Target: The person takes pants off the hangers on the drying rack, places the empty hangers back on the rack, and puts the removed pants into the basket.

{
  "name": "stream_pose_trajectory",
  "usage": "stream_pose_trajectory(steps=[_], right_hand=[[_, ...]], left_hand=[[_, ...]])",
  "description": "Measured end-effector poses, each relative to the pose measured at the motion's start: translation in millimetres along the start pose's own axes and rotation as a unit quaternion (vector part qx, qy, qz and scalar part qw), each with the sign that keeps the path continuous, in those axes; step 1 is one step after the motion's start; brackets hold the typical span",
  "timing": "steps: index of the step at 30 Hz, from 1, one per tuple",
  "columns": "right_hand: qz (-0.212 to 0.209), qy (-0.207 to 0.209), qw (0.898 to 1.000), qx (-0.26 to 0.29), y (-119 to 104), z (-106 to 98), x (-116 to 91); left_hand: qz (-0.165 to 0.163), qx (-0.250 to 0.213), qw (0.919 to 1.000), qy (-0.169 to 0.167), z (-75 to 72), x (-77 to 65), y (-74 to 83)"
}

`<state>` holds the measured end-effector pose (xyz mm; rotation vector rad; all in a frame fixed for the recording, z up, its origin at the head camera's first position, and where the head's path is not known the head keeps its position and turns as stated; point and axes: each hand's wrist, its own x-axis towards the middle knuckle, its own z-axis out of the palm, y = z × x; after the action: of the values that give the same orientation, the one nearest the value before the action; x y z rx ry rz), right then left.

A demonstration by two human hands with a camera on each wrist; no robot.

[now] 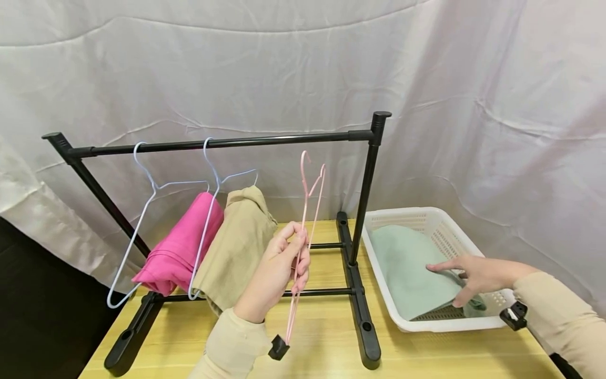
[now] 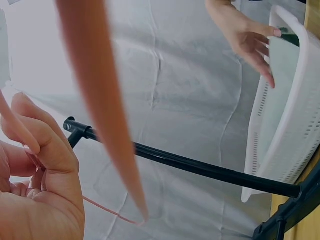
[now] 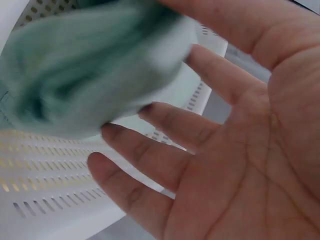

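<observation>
My left hand (image 1: 276, 266) pinches a pink wire hanger (image 1: 306, 193), its hook pointing up in front of the rack. In the left wrist view the hanger's near part is a blurred pink bar. Over the white basket (image 1: 445, 325) at the right, my right hand (image 1: 490, 275) has its fingers spread at a folded pale green garment (image 1: 402, 266). Seen from the right wrist, the fingers (image 3: 150, 150) are fairly straight beside the soft green folds (image 3: 85, 75). Whether they press on the cloth cannot be told.
A black rack (image 1: 284, 140) stands on the wooden table (image 1: 322, 352). From its bar hang two pale blue hangers, one with a bright pink garment (image 1: 184, 245), the other with a khaki garment (image 1: 239, 239). A grey-white curtain (image 1: 265, 73) hangs behind.
</observation>
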<state>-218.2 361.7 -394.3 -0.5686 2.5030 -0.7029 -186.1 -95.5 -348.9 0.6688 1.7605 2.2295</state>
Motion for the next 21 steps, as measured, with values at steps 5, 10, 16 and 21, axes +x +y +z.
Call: stream_pose_trajectory(steps=[5, 10, 16, 21], right_hand=[[0.0, -0.029, 1.0, -0.005, -4.6, -0.9, 0.8], [-0.041, -0.014, 0.994, -0.098, -2.8, 1.7, 2.7], [-0.053, 0.003, 0.989, -0.14, -8.7, 2.5, 6.2], [-0.035, 0.029, 0.99, -0.131, -13.5, 3.0, 7.3]], left_hand=[[0.0, 0.002, 1.0, 0.001, -1.9, -2.4, 1.1], [-0.002, 0.0, 1.0, 0.001, -2.7, -3.4, 1.7], [-0.001, -0.001, 1.0, 0.001, -3.3, -3.9, 1.7], [0.001, -0.005, 1.0, -0.001, -3.7, -4.4, 2.0]])
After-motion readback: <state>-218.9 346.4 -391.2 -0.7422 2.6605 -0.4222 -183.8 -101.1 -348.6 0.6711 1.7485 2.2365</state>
